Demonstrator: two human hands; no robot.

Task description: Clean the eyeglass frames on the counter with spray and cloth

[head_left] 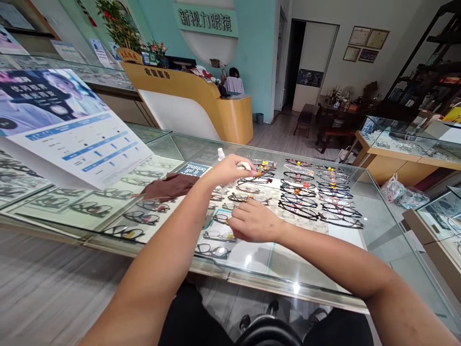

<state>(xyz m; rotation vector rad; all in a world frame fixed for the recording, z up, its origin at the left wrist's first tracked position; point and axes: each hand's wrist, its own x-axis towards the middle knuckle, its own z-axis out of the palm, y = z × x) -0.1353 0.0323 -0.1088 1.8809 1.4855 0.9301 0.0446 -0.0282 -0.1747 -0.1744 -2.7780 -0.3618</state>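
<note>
My left hand (228, 169) is closed around a small crumpled white cloth (244, 166), above the far part of the glass counter (306, 271). Its fingertips are at a dark-framed pair of glasses (256, 180) with an orange-brown part; whether they grip it is unclear. Nearer to me, my right hand (255, 222) hangs over the counter with curled fingers. Dark glasses (236, 197) lie just beyond its knuckles. What the right fingers hold, if anything, is hidden. A brown cloth (169, 187) lies left of my left hand, and a white bottle (221, 154) stands behind it.
Rows of glasses (297, 190) cover the counter's right part; more glasses (126, 232) are at the left. A large calendar card (82, 139) stands at the left. Beyond are a wooden reception desk (236, 117) and a seated person (235, 82). A chair base is below me.
</note>
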